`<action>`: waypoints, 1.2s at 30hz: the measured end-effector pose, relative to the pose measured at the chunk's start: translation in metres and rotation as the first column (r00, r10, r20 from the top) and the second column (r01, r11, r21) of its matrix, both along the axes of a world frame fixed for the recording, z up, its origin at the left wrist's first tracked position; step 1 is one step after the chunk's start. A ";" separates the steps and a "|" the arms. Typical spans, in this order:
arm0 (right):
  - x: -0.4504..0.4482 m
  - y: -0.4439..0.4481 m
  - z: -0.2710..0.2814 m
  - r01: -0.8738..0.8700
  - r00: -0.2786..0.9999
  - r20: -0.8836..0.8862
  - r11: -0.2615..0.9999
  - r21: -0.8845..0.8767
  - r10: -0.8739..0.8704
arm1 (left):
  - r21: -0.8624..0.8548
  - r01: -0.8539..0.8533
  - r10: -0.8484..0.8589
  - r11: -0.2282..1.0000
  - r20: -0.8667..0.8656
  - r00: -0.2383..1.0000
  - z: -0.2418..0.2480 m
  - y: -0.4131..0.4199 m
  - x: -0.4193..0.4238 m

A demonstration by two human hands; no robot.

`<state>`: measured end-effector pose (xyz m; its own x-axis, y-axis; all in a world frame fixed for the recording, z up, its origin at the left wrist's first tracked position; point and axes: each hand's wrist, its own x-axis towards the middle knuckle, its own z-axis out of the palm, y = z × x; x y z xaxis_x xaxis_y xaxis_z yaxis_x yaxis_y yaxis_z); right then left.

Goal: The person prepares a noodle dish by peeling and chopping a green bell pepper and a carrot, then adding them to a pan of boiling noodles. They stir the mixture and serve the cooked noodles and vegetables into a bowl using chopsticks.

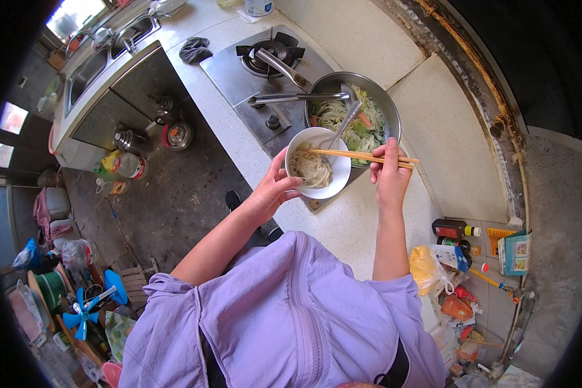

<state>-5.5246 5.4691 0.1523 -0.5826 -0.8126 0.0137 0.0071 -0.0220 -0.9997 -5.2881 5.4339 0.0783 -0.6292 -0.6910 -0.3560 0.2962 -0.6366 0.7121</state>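
My left hand [276,186] grips a white bowl [342,177] at its left side, thumb over the rim. Pale noodles [315,169] lie in the bowl, and a metal spoon [348,121] leans in it with its handle over the pan. In my right hand [392,169] is a pair of wooden chopsticks [363,155], their tips at the noodles in the bowl. Just beyond the bowl, a metal pan [393,109] holds noodles with leafy greens and orange pieces. A metal spatula [300,97] lies across the pan's rim, its blade inside.
A gas burner [271,56] on the steel stove [228,68] sits beyond the pan's long handle [283,68]. A dark cloth [195,50] lies on the white counter [213,106]. Bottles [453,228] and bags [427,269] crowd the right side. A sink [89,77] is at upper left.
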 end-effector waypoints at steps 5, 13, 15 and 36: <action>-0.008 0.002 -0.009 0.121 0.964 0.249 0.988 -0.094 -0.094 | -0.001 -0.014 0.014 1.000 -0.027 1.000 -0.001 0.001 0.000; -0.042 0.020 0.002 0.207 0.903 0.405 0.971 -0.116 -0.144 | 0.022 -0.041 0.042 0.999 -0.044 0.998 -0.011 -0.001 0.002; -0.052 0.022 0.013 0.242 0.898 0.409 0.958 -0.156 -0.160 | 0.017 -0.042 0.043 0.999 -0.056 0.998 -0.015 -0.002 0.002; -0.120 0.019 0.052 0.416 0.897 -0.043 0.873 -0.254 -0.440 | 0.091 -0.055 0.070 0.994 -0.167 0.983 -0.024 -0.007 0.014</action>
<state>-5.6448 5.4881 0.2045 -0.8585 -0.4504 0.2452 -0.1524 -0.2324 -0.9606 -5.2741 5.4267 0.0541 -0.6423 -0.7023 -0.3071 0.4491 -0.6695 0.5917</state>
